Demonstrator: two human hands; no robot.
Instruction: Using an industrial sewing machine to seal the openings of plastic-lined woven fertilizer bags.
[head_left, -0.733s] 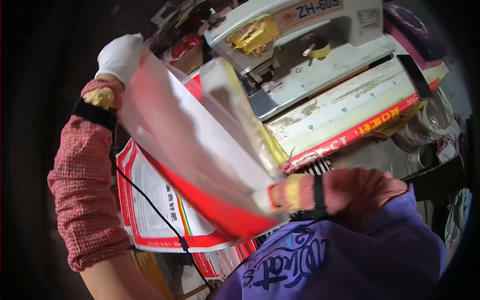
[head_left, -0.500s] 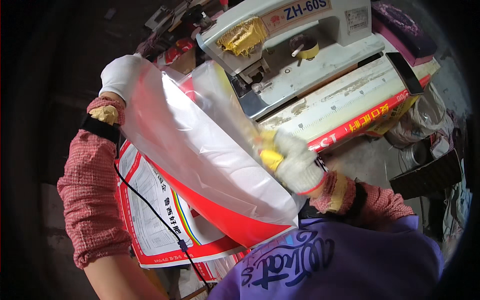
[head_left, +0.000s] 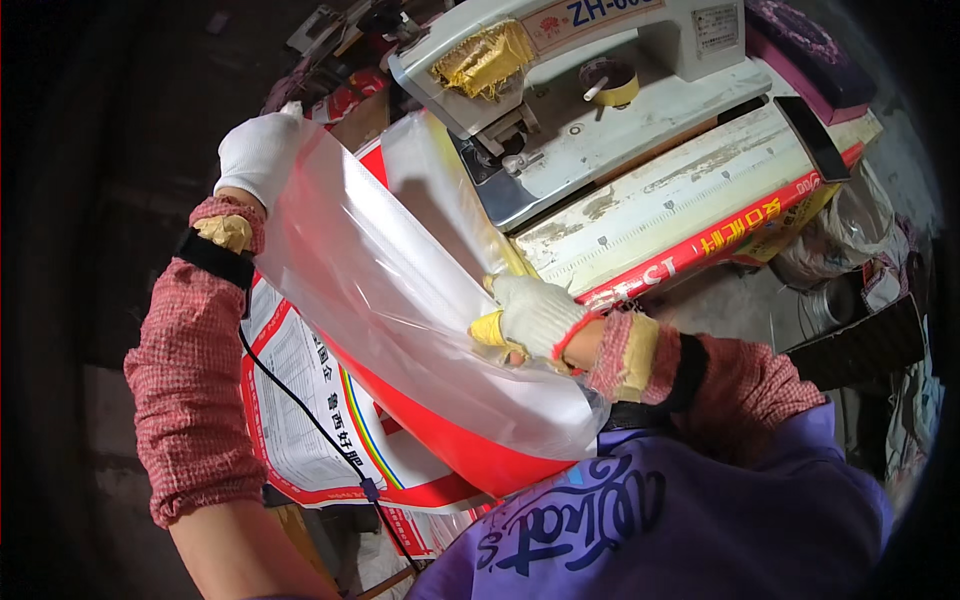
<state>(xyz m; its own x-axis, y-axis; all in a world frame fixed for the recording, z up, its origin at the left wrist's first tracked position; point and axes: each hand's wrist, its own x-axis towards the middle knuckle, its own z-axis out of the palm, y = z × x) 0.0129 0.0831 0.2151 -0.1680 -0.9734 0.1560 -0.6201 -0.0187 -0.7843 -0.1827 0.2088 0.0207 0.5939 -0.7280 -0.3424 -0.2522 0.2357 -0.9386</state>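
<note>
A red and white woven sack (head_left: 430, 420) lies slantwise across my front, with a clear plastic liner (head_left: 345, 255) spread over it. My left hand (head_left: 260, 155), in a white glove, is closed on the far left corner of the liner and sack. At the right edge of the liner is my right hand (head_left: 525, 318), in a knitted glove with yellow fingertips. Its fingers are curled onto the plastic, which bunches near them. Just beyond the right hand stands a light grey sewing machine (head_left: 650, 110).
A roll of yellow tape (head_left: 610, 83) rests on the machine bed. A black phone-like slab (head_left: 810, 140) lies on the scale-marked table edge (head_left: 670, 200). Farther right are a dark box (head_left: 860, 340) and plastic bags. A black cable (head_left: 300, 405) hangs before the printed sack.
My right hand has moved left and slightly nearer, from beside the machine onto the liner's edge. My left hand has shifted slightly right, still holding the corner.
</note>
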